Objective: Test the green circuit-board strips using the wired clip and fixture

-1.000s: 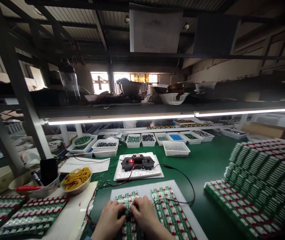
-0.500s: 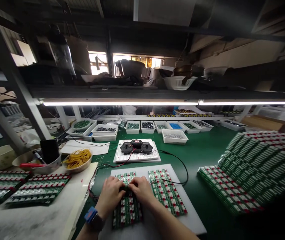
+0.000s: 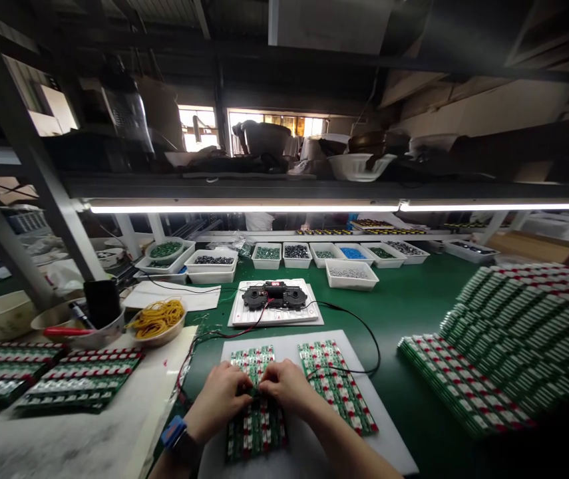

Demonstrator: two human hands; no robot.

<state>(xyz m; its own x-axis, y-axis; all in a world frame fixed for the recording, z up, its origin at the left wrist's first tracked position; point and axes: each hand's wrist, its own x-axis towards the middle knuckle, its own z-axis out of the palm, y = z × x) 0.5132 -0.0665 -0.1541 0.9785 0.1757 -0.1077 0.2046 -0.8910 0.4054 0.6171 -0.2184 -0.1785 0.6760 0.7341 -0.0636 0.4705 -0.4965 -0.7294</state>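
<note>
Green panel (image 3: 257, 436) beneath, left hand (image 3: 218, 399) and right hand (image 3: 287, 387) have edged toward its near end, grip unclear.

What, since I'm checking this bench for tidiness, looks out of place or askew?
The black cable lies across the right-hand circuit-board panel, which seems odd over work pieces. A red speck, too small to identify, also stands out on the pale sheet at the left.

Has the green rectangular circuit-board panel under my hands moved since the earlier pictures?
No; the green circuit-board panel lies where it did, judged against the far left corner of the flat white mat.
</note>
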